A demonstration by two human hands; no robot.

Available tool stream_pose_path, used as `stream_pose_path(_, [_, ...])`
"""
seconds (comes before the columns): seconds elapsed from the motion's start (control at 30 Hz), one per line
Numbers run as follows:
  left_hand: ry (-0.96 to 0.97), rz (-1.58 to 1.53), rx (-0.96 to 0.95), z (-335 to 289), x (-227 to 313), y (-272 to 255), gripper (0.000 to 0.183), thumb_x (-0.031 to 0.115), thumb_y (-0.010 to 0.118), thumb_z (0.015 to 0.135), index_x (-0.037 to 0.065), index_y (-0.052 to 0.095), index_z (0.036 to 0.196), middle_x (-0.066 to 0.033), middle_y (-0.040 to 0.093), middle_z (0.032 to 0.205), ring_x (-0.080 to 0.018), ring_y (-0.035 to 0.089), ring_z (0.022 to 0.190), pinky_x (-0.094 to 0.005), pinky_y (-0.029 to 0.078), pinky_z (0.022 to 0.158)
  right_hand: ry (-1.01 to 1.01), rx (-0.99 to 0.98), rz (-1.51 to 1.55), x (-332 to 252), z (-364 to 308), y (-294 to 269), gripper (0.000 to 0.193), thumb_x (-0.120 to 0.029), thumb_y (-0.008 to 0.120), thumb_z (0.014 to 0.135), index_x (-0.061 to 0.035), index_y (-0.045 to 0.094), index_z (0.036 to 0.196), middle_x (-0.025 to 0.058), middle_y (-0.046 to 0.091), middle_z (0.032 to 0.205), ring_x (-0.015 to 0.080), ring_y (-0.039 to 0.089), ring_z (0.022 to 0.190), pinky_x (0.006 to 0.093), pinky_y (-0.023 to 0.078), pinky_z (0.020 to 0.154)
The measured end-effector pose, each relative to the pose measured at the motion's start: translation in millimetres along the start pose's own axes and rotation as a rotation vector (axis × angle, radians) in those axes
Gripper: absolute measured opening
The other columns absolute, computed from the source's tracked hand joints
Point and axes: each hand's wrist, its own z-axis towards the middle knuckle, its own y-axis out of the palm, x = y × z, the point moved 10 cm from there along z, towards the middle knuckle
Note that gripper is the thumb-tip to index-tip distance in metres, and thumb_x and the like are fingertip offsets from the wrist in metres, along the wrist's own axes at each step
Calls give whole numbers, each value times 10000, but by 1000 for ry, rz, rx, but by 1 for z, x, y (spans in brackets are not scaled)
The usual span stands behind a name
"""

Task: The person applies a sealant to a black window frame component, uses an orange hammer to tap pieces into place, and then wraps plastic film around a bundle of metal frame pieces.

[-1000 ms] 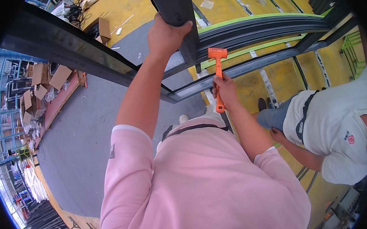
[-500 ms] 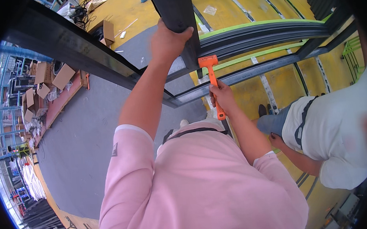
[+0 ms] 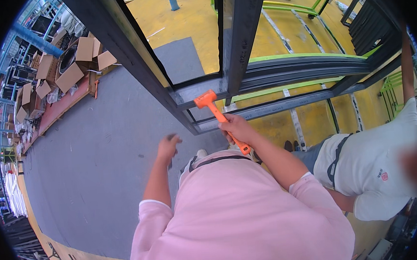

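An orange mallet point(image 3: 215, 111) is gripped by the handle in my right hand point(image 3: 238, 129), its head tilted up and to the left. The mallet head lies in front of the lower corner of a dark metal frame point(image 3: 241, 40), close to its bottom rail; whether it touches cannot be told. Away from the frame, my left hand point(image 3: 169, 146) hangs over the grey floor, slightly blurred. Its fingers are loosely bent and apart, with nothing seen in them.
On the right stands a person in a white shirt point(image 3: 380, 166), one arm raised along the frame. Green racks point(image 3: 301, 7) stand behind the frame on yellow floor. At left, opened cardboard boxes point(image 3: 72, 76) sit on a reddish platform point(image 3: 57, 111).
My left hand has let go of the frame's upright and dropped down and left. The mallet has shifted left and lower in my right hand, its head now tilting left.
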Motion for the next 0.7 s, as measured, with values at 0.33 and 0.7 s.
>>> stream_pose_path(0.33, [-578, 335, -135, -130, -395, -79, 301, 217, 575, 931, -2, 660, 1118, -117, 725, 902, -202, 553, 525, -367, 425, 447, -124, 258, 152, -47, 104, -21, 193, -210, 622, 936, -19, 609, 908, 37, 576, 696, 129, 559, 490, 302, 455, 420])
stream_pose_path(0.7, [-232, 167, 37, 1, -162, -61, 431, 263, 588, 903, -14, 625, 1231, -108, 738, 963, -178, 591, 534, -334, 461, 469, -140, 357, 289, -34, 95, -33, 187, -201, 611, 951, -15, 625, 935, 42, 583, 706, 125, 550, 485, 296, 461, 426])
